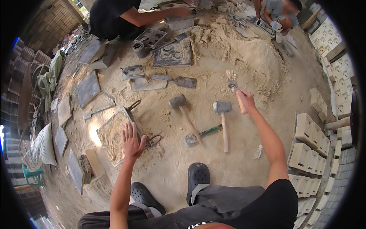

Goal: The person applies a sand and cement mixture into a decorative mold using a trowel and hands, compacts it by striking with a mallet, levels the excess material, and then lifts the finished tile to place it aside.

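Note:
My left hand lies flat, fingers stretched out, on the right part of a square mould frame packed with pale sand. Wire loop handles stick out of the frame's right side. My right hand is closed round the wooden handle of a small trowel, whose grey blade points away from me beside some pale lumps of sand. Between my hands lie two black-headed mallets with wooden handles, and a hammer with a green handle.
Farther off are a large sand heap, trowels and a dark mould plate. Two people crouch at the far side, one with an arm over a mould. Stacked pale blocks line the right; grey boards lie left.

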Tool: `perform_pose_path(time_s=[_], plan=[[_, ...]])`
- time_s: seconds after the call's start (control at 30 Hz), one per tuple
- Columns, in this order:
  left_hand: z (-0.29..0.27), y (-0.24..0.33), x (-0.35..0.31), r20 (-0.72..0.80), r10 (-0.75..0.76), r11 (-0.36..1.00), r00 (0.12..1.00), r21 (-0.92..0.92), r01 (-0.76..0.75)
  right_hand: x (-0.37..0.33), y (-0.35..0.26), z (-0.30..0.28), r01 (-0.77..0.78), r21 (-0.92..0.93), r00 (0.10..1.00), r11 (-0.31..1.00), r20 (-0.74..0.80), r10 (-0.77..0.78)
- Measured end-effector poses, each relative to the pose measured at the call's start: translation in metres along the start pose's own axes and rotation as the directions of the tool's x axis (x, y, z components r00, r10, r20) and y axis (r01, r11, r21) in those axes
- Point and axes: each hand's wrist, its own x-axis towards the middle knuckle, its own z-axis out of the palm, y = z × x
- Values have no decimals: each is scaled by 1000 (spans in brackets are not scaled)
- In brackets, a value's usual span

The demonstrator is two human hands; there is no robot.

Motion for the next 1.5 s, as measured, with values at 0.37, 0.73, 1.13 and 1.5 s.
perform_pose_path(time_s=[0.37,0.73,1.13,1.5], plan=[[20,18,-51,-98,131,991,986,30,-129,-123,-101,148,189,-54,875,980,463,-143],[33,-35,-111,-311,-120,990,943,28,135,-213,-120,310,607,-257,508,752,853,-119],[21,-86,-135,-401,-370,922,838,-44,385,-234,-111,364,985,-123,87,-117,956,-279],[13,-64,-69,-273,-245,968,930,-9,252,-208,-116,334,950,-304,247,-66,868,-432]])
